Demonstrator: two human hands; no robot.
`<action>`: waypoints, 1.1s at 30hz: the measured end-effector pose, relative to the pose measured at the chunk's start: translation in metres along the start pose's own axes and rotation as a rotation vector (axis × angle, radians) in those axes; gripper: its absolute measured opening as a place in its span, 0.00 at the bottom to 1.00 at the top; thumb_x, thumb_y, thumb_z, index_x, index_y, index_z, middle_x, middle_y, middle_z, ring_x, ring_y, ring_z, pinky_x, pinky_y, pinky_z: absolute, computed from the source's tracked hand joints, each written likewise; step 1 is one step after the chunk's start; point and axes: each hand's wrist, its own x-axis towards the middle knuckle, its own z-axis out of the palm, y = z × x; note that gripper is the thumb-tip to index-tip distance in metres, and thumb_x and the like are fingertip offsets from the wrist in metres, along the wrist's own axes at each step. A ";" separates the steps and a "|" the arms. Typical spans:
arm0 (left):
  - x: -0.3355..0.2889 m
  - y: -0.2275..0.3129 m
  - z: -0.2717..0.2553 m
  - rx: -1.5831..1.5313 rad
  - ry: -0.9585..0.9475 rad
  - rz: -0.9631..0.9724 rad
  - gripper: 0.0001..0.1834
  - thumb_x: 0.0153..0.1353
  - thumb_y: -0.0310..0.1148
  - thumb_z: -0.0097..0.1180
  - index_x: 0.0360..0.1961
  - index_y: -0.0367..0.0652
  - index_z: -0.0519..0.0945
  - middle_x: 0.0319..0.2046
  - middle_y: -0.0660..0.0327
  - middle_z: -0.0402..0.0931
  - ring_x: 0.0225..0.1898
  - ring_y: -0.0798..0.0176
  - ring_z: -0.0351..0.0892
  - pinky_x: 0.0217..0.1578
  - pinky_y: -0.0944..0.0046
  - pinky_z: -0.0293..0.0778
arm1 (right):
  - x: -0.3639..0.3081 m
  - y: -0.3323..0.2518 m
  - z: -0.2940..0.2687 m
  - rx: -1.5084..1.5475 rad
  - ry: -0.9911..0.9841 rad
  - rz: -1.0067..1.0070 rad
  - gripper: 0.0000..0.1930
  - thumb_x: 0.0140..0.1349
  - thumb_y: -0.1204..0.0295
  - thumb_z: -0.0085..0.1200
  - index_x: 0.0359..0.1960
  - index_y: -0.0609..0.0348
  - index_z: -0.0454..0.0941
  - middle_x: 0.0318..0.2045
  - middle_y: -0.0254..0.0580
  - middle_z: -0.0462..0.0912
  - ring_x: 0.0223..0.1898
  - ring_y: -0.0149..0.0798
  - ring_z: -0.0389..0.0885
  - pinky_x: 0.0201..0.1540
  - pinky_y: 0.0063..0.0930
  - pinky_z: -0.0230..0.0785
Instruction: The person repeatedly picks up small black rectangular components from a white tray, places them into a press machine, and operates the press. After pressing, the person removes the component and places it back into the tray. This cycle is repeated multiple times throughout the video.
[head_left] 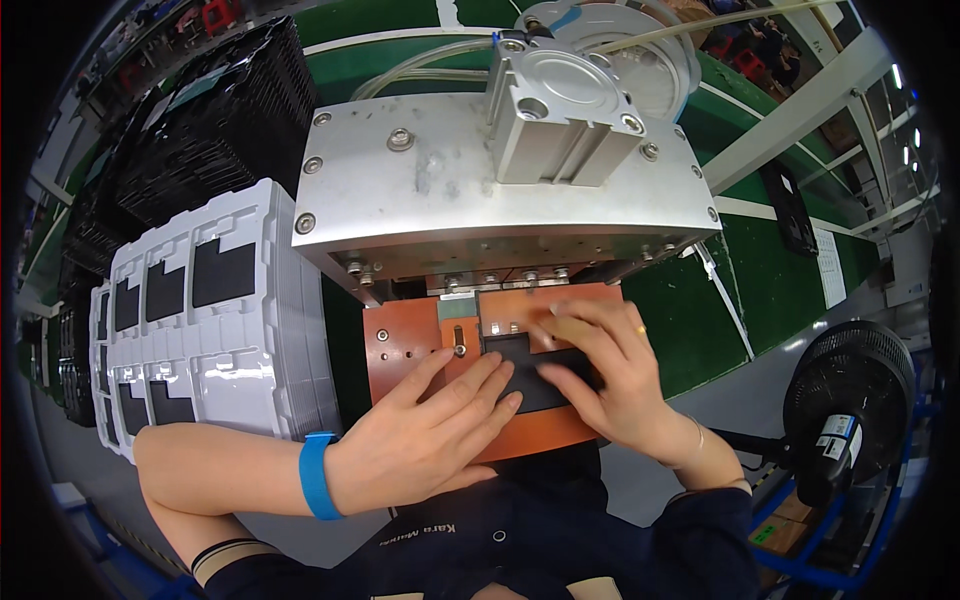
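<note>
A flat black notched sheet (528,388) lies on the orange fixture plate (545,432) under the front of a metal press (410,185). My left hand (425,430) rests flat with its fingers stretched out, the fingertips on the sheet's left edge. It wears a blue wristband. Over the sheet's right part is my right hand (620,380), thumb and fingers spread apart. Its thumb touches the sheet, while its fingers reach over the orange block (505,312) behind it. The sheet's right end is partly hidden by this hand.
On the left stands a stack of white trays (230,340), black notched sheets in the top one's pockets. Stacked black trays (220,130) rise behind them. A cylinder (560,110) tops the press. A black fan (845,400) stands at right, beside the green table (690,345).
</note>
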 end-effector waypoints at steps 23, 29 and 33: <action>0.007 -0.018 0.000 -0.138 0.008 -0.103 0.40 0.60 0.64 0.52 0.64 0.44 0.71 0.66 0.49 0.63 0.67 0.46 0.61 0.64 0.40 0.56 | 0.011 0.019 -0.001 0.126 -0.116 -0.019 0.16 0.46 0.68 0.71 0.37 0.59 0.83 0.47 0.42 0.81 0.48 0.46 0.76 0.50 0.35 0.72; 0.007 -0.016 -0.002 -0.148 -0.019 -0.124 0.40 0.59 0.63 0.53 0.64 0.46 0.71 0.67 0.50 0.63 0.67 0.48 0.62 0.64 0.41 0.55 | 0.011 0.019 -0.001 0.120 -0.129 -0.030 0.15 0.46 0.68 0.71 0.36 0.59 0.82 0.47 0.42 0.81 0.48 0.45 0.76 0.50 0.34 0.72; 0.008 -0.015 -0.003 -0.144 -0.031 -0.132 0.40 0.58 0.63 0.55 0.64 0.47 0.71 0.67 0.51 0.63 0.68 0.48 0.62 0.65 0.41 0.55 | 0.011 0.019 -0.001 0.106 -0.128 -0.032 0.15 0.46 0.68 0.70 0.35 0.58 0.82 0.48 0.41 0.80 0.48 0.44 0.76 0.49 0.34 0.72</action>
